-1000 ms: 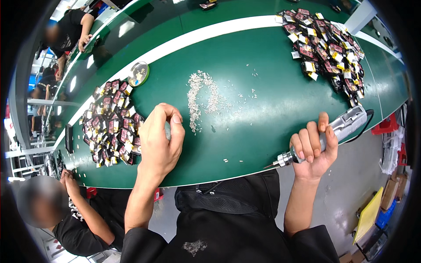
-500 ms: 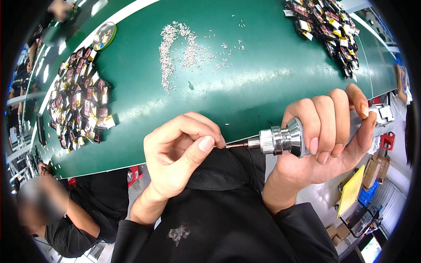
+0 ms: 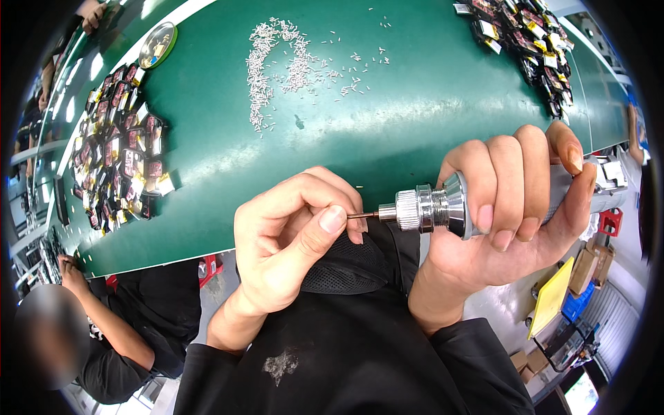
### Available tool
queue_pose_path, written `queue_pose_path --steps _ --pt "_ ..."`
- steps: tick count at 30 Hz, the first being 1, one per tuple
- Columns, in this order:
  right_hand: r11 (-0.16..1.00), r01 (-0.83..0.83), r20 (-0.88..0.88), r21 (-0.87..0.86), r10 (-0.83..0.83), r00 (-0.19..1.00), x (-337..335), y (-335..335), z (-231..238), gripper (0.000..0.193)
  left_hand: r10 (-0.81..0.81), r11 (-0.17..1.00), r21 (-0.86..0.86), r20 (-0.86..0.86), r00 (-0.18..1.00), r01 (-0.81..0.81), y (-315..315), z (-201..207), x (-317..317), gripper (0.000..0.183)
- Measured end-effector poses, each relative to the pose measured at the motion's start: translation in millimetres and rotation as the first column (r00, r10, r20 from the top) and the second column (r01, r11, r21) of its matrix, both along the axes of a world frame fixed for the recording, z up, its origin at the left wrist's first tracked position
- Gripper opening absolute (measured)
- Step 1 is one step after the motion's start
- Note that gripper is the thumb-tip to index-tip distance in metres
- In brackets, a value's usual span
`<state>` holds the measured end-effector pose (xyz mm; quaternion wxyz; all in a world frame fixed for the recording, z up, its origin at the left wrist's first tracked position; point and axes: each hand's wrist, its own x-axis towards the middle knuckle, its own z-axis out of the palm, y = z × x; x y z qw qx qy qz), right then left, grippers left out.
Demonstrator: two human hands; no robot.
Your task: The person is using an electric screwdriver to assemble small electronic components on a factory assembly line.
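My right hand (image 3: pixel 508 207) grips a silver electric screwdriver (image 3: pixel 443 207) held level, its thin bit (image 3: pixel 363 216) pointing left. My left hand (image 3: pixel 290 238) pinches its thumb and forefinger together right at the bit's tip; whatever is pinched there is too small to see. Both hands are held close in front of my dark top, below the near edge of the green table (image 3: pixel 387 131). A scatter of small silver screws (image 3: pixel 283 66) lies on the table beyond my hands.
A heap of small dark and red parts (image 3: pixel 121 162) lies at the table's left, another heap (image 3: pixel 529 41) at the far right. A round tin (image 3: pixel 157 45) sits far left. A person in black (image 3: pixel 104 332) sits lower left. Boxes and a yellow sheet (image 3: pixel 553 297) stand at right.
My hands came off the table and drew in toward my body. The right hand lifted the screwdriver and turned it level, and the left fingers closed in on the bit's tip.
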<state>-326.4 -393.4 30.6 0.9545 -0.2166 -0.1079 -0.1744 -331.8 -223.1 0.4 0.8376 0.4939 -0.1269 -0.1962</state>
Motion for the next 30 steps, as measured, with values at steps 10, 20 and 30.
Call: queue_pose_path --steps 10,20,30 --pt "0.999 0.039 -0.034 -0.026 -0.040 0.999 3.9 -9.2 -15.8 0.021 0.046 0.842 0.473 0.413 0.910 -0.257 -11.3 -2.1 5.4 0.004" --pt "0.962 0.236 -0.206 0.135 -0.206 0.957 7.1 -27.9 -18.3 0.016 -0.004 0.594 0.665 0.565 0.825 -0.453 24.8 35.0 55.4 0.022" --pt "0.956 0.270 -0.303 0.117 -0.225 0.926 3.3 -34.3 -40.5 0.012 -0.176 0.246 0.796 0.598 0.782 -0.553 45.4 36.3 267.7 0.025"
